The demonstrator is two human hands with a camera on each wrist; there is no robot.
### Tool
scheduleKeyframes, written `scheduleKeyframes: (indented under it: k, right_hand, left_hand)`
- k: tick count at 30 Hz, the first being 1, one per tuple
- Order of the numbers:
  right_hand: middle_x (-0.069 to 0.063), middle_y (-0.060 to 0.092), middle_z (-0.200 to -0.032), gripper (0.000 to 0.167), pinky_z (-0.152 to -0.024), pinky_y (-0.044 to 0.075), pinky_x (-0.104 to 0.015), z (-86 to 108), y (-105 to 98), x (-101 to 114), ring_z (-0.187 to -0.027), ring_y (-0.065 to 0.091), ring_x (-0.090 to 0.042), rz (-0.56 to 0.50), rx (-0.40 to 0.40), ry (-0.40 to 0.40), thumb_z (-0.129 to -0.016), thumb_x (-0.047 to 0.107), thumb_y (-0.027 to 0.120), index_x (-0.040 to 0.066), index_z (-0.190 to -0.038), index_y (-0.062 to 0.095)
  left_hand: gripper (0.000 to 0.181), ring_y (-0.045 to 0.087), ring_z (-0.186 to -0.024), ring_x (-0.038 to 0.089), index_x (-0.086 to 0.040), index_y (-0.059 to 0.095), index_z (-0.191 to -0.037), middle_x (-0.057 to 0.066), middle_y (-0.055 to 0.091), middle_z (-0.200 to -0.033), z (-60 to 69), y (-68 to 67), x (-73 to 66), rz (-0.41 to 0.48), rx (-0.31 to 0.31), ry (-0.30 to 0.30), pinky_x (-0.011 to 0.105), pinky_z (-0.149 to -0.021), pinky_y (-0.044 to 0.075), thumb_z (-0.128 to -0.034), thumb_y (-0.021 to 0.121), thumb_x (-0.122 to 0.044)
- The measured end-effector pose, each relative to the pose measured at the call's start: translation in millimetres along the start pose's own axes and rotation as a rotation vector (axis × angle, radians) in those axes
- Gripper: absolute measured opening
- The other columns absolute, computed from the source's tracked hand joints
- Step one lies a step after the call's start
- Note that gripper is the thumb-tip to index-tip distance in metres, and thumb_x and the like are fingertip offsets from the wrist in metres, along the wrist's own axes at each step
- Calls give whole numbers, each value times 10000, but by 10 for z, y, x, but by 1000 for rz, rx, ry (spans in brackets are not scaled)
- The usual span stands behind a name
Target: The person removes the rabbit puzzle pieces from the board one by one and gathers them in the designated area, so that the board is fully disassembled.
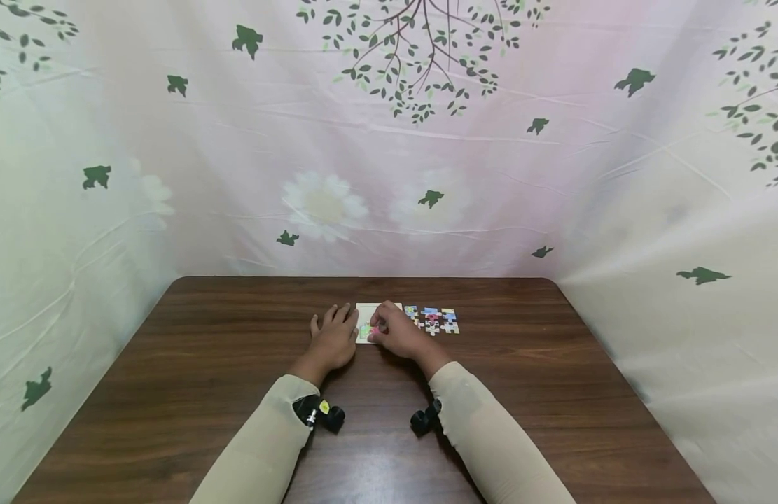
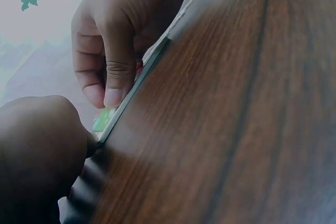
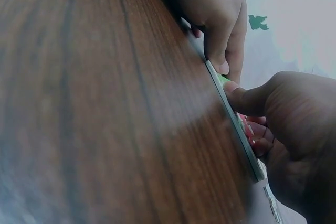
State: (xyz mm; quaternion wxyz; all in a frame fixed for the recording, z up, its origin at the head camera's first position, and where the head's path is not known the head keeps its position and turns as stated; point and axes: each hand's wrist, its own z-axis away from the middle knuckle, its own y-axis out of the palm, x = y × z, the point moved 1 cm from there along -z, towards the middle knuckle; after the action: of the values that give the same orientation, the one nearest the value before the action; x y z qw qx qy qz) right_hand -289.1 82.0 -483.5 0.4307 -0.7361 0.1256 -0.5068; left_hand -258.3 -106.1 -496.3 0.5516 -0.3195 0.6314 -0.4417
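A white puzzle board [image 1: 363, 308] lies near the far part of the table, with green and pink pieces in its lower left part. My left hand [image 1: 334, 341] rests at the board's left edge, fingers spread and fairly straight, thumb side against the edge. Over the board, my right hand [image 1: 398, 332] has curled fingers and pinches a pink puzzle piece [image 1: 373, 330] low against it. That piece is mostly covered by the fingers. In the right wrist view, the right thumb [image 3: 244, 98] touches the board by a green piece [image 3: 222, 80], and red shows near the curled fingers.
Several loose puzzle pieces [image 1: 431, 320], blue, pink and white, lie right of the board. The brown wooden table [image 1: 237, 364] ends at a printed cloth backdrop [image 1: 376, 210] behind and on both sides.
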Motion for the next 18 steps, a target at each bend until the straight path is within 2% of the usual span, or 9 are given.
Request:
scheduleKeyframes:
  k: [9,13,18]
  right_hand:
    - [-78,600,-1149,157,-897,543,-378,-3,-8,4,-994,592,-186,10,-8,10,-999,120,810,83,-1043,664]
    - [-87,602,-1125,157,-884,534,-382,-8,-4,-1,-978,582,-194,14,-10,0,-994,106,813,75,-991,659]
    - [-103,618,-1161,159,-905,550,-402,-12,5,0,-1009,603,-210,47,-3,3,-988,118,820,49,-1062,698]
  left_hand:
    - [555,192,-1693,419,-119,402,-1702,137,292,-1811,-3,-7,-11,-9,-2,-2,778,-1301,93,-1178,419,-302]
    - [556,192,-1693,419,-114,404,-1700,139,295,-1810,9,-17,-19,-1,-3,-1,776,-1304,91,-1176,419,-297]
    - [552,194,-1692,422,-113,407,-1698,139,299,-1808,11,-9,-10,4,-3,-4,779,-1303,87,-1175,423,-288]
